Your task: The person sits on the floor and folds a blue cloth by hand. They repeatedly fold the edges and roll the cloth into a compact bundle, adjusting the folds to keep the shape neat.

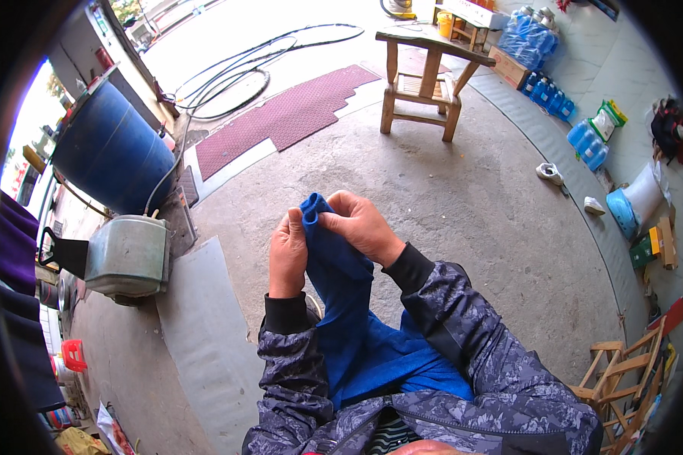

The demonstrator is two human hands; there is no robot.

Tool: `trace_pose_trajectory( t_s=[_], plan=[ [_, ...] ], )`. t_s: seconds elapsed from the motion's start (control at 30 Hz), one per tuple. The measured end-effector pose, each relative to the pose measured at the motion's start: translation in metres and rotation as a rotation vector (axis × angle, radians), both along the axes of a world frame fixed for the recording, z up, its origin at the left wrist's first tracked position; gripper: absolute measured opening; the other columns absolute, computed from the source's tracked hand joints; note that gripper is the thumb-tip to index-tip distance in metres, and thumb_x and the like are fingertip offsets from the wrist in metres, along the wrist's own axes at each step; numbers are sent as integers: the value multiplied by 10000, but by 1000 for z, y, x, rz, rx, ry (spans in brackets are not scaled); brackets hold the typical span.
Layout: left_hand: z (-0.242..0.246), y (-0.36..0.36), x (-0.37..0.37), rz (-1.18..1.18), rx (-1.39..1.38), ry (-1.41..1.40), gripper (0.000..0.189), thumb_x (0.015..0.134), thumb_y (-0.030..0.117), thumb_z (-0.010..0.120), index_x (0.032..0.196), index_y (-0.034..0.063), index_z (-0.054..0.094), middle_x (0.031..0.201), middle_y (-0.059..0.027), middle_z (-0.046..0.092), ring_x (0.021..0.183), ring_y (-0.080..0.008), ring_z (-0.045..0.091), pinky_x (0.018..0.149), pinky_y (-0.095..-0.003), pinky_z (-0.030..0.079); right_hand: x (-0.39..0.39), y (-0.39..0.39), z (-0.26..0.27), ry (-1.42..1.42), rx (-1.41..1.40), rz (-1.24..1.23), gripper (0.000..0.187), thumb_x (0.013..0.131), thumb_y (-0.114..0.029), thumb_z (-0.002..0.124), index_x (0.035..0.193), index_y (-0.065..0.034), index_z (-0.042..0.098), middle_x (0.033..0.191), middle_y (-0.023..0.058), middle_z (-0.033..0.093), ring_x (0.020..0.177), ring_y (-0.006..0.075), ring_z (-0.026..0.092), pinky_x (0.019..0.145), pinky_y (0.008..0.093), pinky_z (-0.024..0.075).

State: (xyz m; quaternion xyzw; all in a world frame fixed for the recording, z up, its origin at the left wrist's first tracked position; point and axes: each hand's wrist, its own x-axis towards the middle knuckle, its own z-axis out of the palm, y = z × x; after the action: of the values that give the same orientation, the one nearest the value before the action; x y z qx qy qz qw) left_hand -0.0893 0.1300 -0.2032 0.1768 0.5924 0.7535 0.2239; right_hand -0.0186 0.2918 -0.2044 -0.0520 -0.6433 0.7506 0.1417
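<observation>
A blue cloth (pixel 347 318), maybe a towel or garment, hangs from my two hands and spreads over my lap. Its gathered, folded end points up between my fingers. My left hand (pixel 289 256) pinches that end from the left, thumb upright against the fold. From the right, my right hand (pixel 365 227) grips the same end between thumb and curled fingers. The lower part of the cloth lies against my patterned jacket (pixel 467 421), partly behind my right sleeve. Part of a shoe (pixel 314 307) shows beside my left wrist.
A wooden chair (pixel 427 85) stands ahead on the concrete floor (pixel 444 199). At left are a large blue barrel (pixel 114 148) and a greenish machine (pixel 128 256). Coiled hoses (pixel 239 85) lie near a red mat (pixel 279 114). Bottles (pixel 546 96), shoes (pixel 549 173) and wooden furniture (pixel 620 369) line the right.
</observation>
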Motion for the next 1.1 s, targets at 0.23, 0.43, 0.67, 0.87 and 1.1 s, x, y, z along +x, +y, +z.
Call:
trace_pose_trajectory(
  t_s=[0.23, 0.43, 0.67, 0.87, 1.1],
  plan=[
    [1, 2, -2, -26, -22, 18, 378, 1093, 390, 638, 1157, 22, 696, 987, 22, 701, 865, -47, 607, 785, -212, 504, -1, 6, -3, 68, -157, -285, 158, 1006, -147, 737, 1004, -58, 606, 910, -1, 641, 805, 43, 587, 700, 204, 508],
    [1, -1, -3, -64, -130, 57, 295, 1084, 258, 668, 1241, 7, 674, 1084, -25, 743, 928, -80, 683, 845, -224, 544, 0, 6, 2, 134, -323, -341, 151, 1030, -138, 715, 1038, -63, 584, 943, 23, 671, 830, 48, 647, 730, 207, 558],
    [-8, -2, -9, 8, 36, -38, 270, 1023, 143, 716, 1250, 13, 651, 1078, -26, 724, 932, -86, 668, 836, -226, 545, 7, 2, 11, 159, -241, 176, 197, 1014, -102, 745, 1168, -30, 648, 1044, 37, 730, 943, 77, 688, 825, 236, 576],
    [-5, -4, -4, 5, 95, 17, 281, 975, 77, 741, 1239, 24, 661, 1088, -32, 733, 954, -96, 683, 851, -232, 554, 4, -3, 4, 72, -137, 212, 269, 978, -142, 800, 1177, -17, 669, 1035, 25, 719, 967, 76, 667, 847, 235, 556],
    [-2, -2, -4, -7, 90, -6, 253, 1007, 81, 696, 1252, 18, 691, 1093, -33, 749, 952, -101, 699, 844, -236, 567, 1, 0, 3, 41, -53, 82, 378, 966, -215, 825, 1231, -8, 652, 1090, 64, 713, 1003, 107, 675, 873, 258, 566]
  ],
)
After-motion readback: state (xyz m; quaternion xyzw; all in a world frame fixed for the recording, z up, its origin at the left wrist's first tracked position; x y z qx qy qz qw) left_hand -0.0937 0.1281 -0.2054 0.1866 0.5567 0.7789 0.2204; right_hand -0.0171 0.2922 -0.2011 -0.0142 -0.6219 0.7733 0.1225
